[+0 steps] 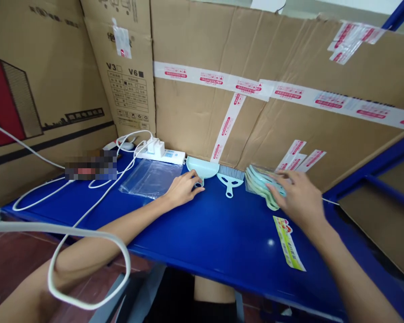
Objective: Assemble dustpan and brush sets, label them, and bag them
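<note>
On the blue table, my left hand (185,188) is at the handle of a light blue dustpan (204,168), thumb and fingers curled around its end. Just right of the dustpan lies a small light blue brush (229,180) with grey bristles, handle toward me. My right hand (298,193) reaches over a stack of pale green and blue pieces (261,184) partly in clear plastic; its fingers rest on the stack's right side and hide part of it. Whether those fingers grip a piece is hard to tell. A green and yellow printed card (288,244) lies below that hand.
Clear plastic bags (151,178) lie left of the dustpan, in front of a white power strip (175,156). White cables (97,208) loop across the left side and foreground. Taped cardboard (195,40) walls the back, and a blue metal frame (366,170) stands at right.
</note>
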Demonstrator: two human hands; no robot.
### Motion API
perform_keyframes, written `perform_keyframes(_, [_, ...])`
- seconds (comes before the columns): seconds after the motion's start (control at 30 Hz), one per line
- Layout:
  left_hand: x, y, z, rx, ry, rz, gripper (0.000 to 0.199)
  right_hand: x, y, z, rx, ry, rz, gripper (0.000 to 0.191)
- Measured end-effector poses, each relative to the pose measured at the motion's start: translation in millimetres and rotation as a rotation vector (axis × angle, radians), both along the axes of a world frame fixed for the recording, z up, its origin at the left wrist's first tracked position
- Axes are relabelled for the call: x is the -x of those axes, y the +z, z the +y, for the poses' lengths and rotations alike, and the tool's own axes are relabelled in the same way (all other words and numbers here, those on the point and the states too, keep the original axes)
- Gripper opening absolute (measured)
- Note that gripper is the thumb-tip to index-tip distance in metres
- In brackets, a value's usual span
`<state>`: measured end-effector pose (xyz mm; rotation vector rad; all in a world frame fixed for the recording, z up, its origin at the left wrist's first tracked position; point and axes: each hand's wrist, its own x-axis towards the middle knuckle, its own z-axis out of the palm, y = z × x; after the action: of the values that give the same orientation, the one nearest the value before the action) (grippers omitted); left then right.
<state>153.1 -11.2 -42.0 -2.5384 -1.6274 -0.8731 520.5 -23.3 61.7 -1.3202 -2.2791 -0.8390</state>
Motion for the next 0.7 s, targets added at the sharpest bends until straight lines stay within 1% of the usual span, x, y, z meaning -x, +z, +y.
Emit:
perform_keyframes(0.03, [0.5, 0.0, 0.2, 0.016, -0.008, 0.011, 0.022, 17.1, -5.4, -1.4, 0.048, 0.088, -0.014, 0.036])
perform_keyframes(0.07, [0.9, -0.1, 0.4, 0.029, -0.014, 0.022, 0.023, 32.8, -13.5, -1.6, 0.141, 0.170, -0.055, 0.032])
perform_keyframes(0.1, [1.3, -0.4, 0.6, 0.039, -0.017, 0.030, 0.021, 46.4, -23.8, -0.8, 0.230, 0.215, -0.117, 0.029])
perform_keyframes(0.17, [2.0, -1.8, 1.5, 0.047, -0.031, 0.021, 0.013, 64.8, -47.0, 2.9, 0.334, 0.257, -0.245, 0.030])
perform_keyframes(0.23, [2.9, -4.0, 2.8, 0.039, -0.061, -0.019, 0.009, 71.2, -67.4, 6.5, 0.348, 0.260, -0.312, 0.039])
perform_keyframes(0.27, [3.4, -5.2, 3.4, 0.033, -0.077, -0.044, 0.009, 70.7, -74.8, 7.8, 0.346, 0.260, -0.316, 0.042])
perform_keyframes(0.33, [4.5, -7.5, 4.2, 0.021, -0.096, -0.082, 0.014, 65.7, -82.8, 8.9, 0.367, 0.281, -0.275, 0.041])
perform_keyframes(0.4, [5.2, -9.2, 4.1, 0.011, -0.096, -0.106, 0.019, 58.8, -82.5, 8.7, 0.413, 0.341, -0.185, 0.033])
perform_keyframes(0.47, [5.5, -9.9, 3.5, -0.001, -0.091, -0.129, 0.020, 52.3, -76.1, 7.9, 0.399, 0.404, -0.049, 0.027])
perform_keyframes(0.5, [5.6, -9.9, 3.1, -0.006, -0.088, -0.141, 0.020, 49.2, -71.2, 7.5, 0.349, 0.418, 0.042, 0.025])
perform_keyframes(0.57, [6.1, -8.8, 2.6, -0.001, -0.079, -0.161, 0.019, 42.8, -58.9, 6.7, 0.168, 0.409, 0.265, 0.020])
perform_keyframes(0.63, [7.9, -5.9, 2.6, 0.013, -0.073, -0.166, 0.016, 35.6, -45.1, 6.7, -0.042, 0.361, 0.530, 0.014])
perform_keyframes(0.67, [9.4, -3.7, 2.9, 0.017, -0.077, -0.163, 0.014, 31.8, -38.8, 7.3, -0.123, 0.342, 0.676, 0.011])
perform_keyframes(0.7, [11.5, -0.9, 3.3, 0.019, -0.093, -0.158, 0.012, 28.1, -33.4, 8.5, -0.172, 0.342, 0.834, 0.010])
